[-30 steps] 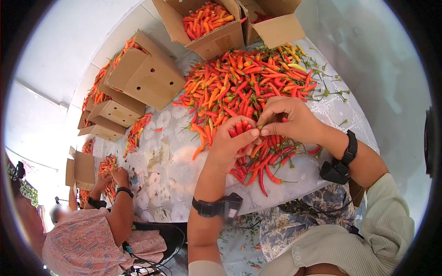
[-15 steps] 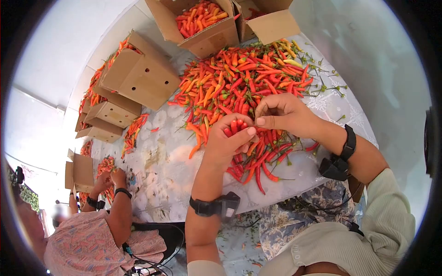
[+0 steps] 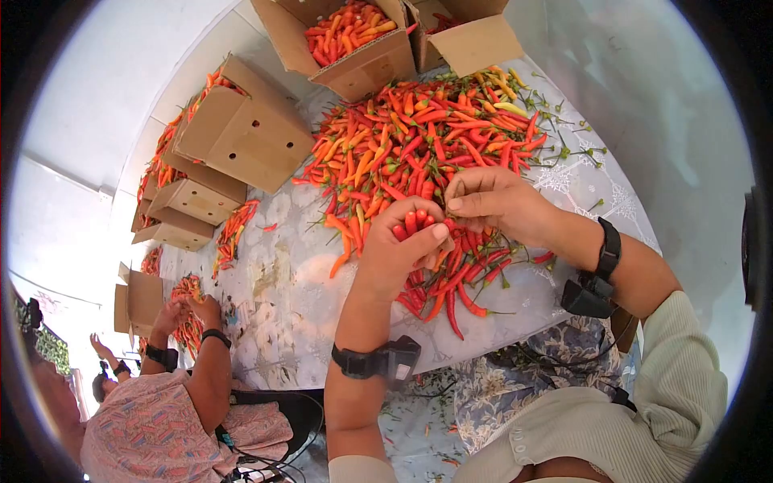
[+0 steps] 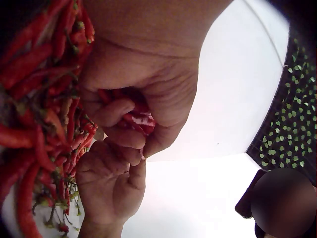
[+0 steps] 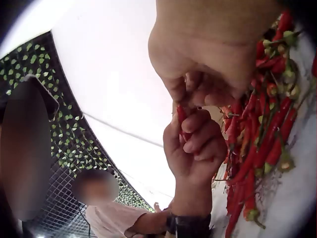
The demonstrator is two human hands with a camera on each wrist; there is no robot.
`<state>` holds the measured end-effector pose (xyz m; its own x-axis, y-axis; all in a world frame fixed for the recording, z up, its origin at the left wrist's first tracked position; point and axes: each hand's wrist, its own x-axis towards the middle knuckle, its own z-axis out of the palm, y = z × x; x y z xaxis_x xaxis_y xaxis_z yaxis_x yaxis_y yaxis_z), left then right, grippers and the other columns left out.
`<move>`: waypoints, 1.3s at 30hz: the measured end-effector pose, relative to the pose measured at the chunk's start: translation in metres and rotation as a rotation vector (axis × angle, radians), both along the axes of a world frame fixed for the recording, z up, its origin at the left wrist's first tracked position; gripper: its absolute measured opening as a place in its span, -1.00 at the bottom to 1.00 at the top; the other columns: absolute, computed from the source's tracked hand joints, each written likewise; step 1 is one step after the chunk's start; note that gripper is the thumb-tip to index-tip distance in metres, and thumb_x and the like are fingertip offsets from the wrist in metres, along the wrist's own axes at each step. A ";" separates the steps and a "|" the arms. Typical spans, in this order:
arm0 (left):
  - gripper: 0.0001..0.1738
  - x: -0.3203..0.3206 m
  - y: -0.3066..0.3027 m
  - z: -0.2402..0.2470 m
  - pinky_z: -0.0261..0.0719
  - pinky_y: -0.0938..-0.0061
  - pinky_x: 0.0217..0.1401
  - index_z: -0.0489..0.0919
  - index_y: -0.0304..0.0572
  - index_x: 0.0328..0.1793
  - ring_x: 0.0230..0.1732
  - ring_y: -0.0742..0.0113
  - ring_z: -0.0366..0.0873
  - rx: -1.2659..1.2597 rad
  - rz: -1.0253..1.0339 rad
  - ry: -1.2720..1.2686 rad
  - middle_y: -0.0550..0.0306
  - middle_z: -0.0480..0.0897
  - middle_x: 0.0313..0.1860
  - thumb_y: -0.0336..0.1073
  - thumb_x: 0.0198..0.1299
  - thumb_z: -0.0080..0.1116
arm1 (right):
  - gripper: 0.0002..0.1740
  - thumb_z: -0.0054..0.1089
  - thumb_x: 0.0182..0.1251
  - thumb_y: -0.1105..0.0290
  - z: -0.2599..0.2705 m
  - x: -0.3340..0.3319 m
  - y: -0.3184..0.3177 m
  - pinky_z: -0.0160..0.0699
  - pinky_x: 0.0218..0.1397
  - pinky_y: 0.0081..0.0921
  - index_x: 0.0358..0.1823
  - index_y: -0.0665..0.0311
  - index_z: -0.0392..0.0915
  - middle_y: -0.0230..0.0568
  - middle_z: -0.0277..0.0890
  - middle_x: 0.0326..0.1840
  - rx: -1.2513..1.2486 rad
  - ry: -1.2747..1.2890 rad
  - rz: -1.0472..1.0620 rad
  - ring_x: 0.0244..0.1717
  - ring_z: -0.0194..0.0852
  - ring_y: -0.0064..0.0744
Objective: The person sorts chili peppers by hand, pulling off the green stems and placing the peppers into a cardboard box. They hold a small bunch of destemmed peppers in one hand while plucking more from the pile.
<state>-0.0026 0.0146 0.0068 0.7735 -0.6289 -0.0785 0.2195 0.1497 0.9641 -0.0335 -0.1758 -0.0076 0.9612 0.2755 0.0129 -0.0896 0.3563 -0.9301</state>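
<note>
My left hand [image 3: 394,249] curls around several red chilies [image 3: 412,221], with the thumb lying over them. In the left wrist view, shiny red chilies [image 4: 141,119] show inside the curled fingers of the left hand [image 4: 143,84]. My right hand [image 3: 503,205] is close beside the left one, thumb and index finger drawn together; whether anything small is between them is unclear. One red chili [image 5: 183,121] points up from the left hand beneath the right fingertips in the right wrist view. Both hands are above a heap of red and orange chilies [image 3: 386,145].
Open cardboard boxes of chilies stand behind [image 3: 374,68] and to the left [image 3: 241,137]. Green stems [image 3: 584,153] lie on the patterned tabletop [image 3: 294,322]. At the far left another person [image 3: 161,419] handles chilies beside a small box [image 3: 145,302].
My right fingertips have moved slightly up and away from the left thumb. The left hand keeps its chilies. Farther back, someone's raised hand has come into view.
</note>
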 end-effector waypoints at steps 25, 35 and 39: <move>-0.80 0.006 0.003 -0.005 0.07 0.73 -0.73 0.41 -0.22 -0.15 -0.66 0.58 0.28 -0.106 0.010 0.034 0.24 0.41 -0.55 -0.48 0.13 0.15 | -0.81 0.25 -0.01 0.49 -0.015 0.024 -0.029 0.33 0.06 -0.25 -0.31 0.24 0.51 -0.19 0.42 -0.16 -1.277 -0.792 -0.644 -0.02 0.34 -0.10; -0.84 0.012 0.005 -0.006 0.14 0.71 -0.76 0.44 -0.17 -0.15 -0.69 0.52 0.39 -0.157 0.135 0.189 0.14 0.53 -0.51 -0.31 0.22 0.12 | -0.81 0.15 0.16 0.50 0.002 0.011 -0.012 0.42 -0.11 -0.32 -0.17 0.26 0.47 -0.17 0.49 -0.28 -0.799 -0.920 -0.563 -0.19 0.47 -0.13; -0.80 0.011 0.006 -0.002 0.17 0.72 -0.75 0.45 -0.21 -0.15 -0.67 0.51 0.43 -0.161 0.019 0.183 0.12 0.55 -0.49 -0.26 0.23 0.12 | -0.82 0.19 0.13 0.50 0.004 0.003 -0.002 0.44 -0.16 -0.34 -0.21 0.26 0.52 -0.19 0.50 -0.32 -0.698 -0.927 -0.287 -0.25 0.48 -0.16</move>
